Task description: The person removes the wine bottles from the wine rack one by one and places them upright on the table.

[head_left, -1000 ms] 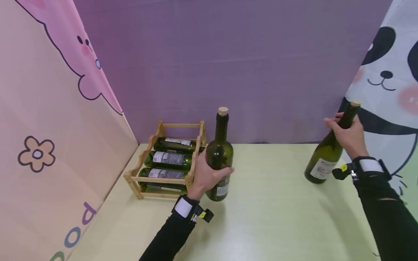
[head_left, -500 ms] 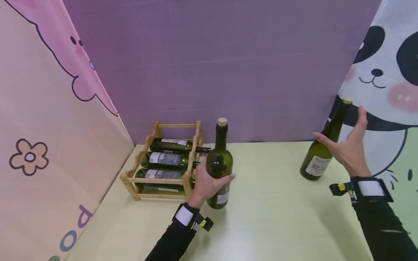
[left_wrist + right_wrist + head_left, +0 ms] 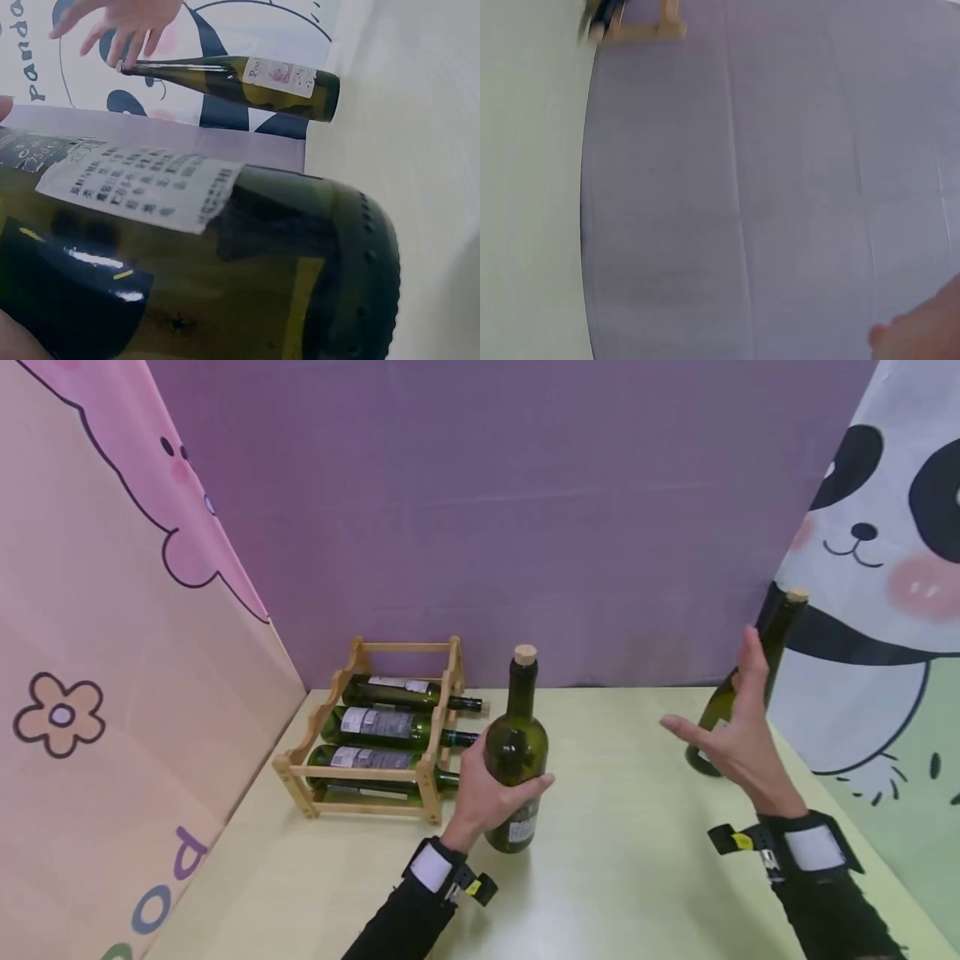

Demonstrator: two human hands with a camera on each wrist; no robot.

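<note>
My left hand (image 3: 483, 793) grips a dark green wine bottle (image 3: 517, 747) around its body, upright with the cork on top. In the left wrist view that bottle (image 3: 187, 262) fills the lower part, its white printed label facing up. My right hand (image 3: 738, 747) is raised with thumb and fingers spread, holding nothing. Behind it, at the table's right, stands a second corked wine bottle (image 3: 780, 627), partly hidden by the hand in the head view. The left wrist view shows this second bottle (image 3: 225, 79) whole, with a pale label. Only a blurred bit of hand (image 3: 922, 330) enters the right wrist view.
Left of the held bottle stands a wooden wine rack (image 3: 371, 773), with several green bottles lying in it, necks pointing right. A purple cloth (image 3: 525, 510) hangs behind the pale table (image 3: 600, 877). Printed panels rise at both sides, the right one with a panda (image 3: 862, 602).
My right hand has let go of the right-hand bottle's neck, spread its fingers and moved left and nearer. My left hand has shifted the held bottle slightly right and toward me.
</note>
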